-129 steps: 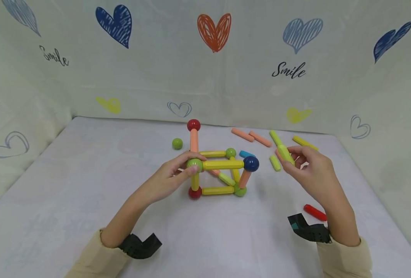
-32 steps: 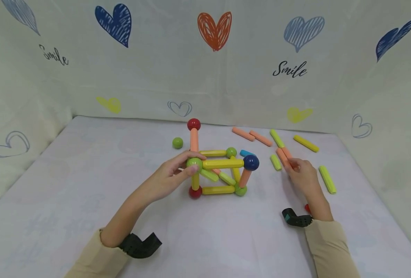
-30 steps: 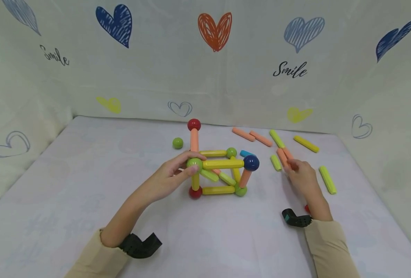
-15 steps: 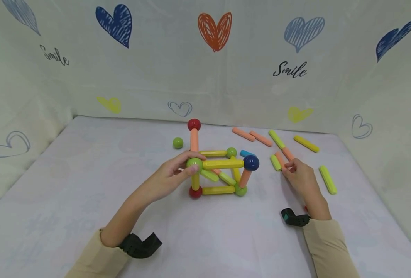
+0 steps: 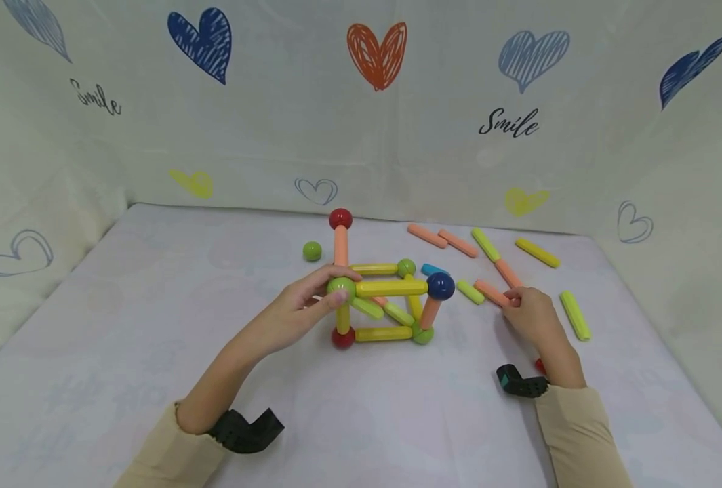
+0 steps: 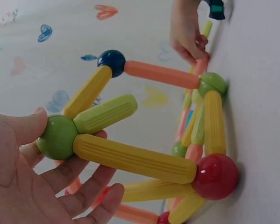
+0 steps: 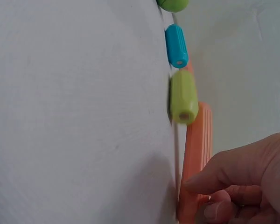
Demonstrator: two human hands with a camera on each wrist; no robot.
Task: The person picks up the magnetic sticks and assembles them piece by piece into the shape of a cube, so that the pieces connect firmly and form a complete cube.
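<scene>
Pinching the near end of a salmon stick (image 5: 490, 292) on the table, the right hand (image 5: 530, 315) has its thumb and fingertips nearly closed together on my feed. A short light-green stick (image 5: 470, 292) lies just beside that stick's far end, away from the fingers. Well to the left, I see the left hand (image 5: 304, 301) pinching a green ball (image 5: 342, 289) of the stick-and-ball frame (image 5: 391, 289), its other fingers loosely spread. Right of the right hand lies a longer light-green stick (image 5: 575, 316); its wrist partly hides something red (image 5: 540, 366).
</scene>
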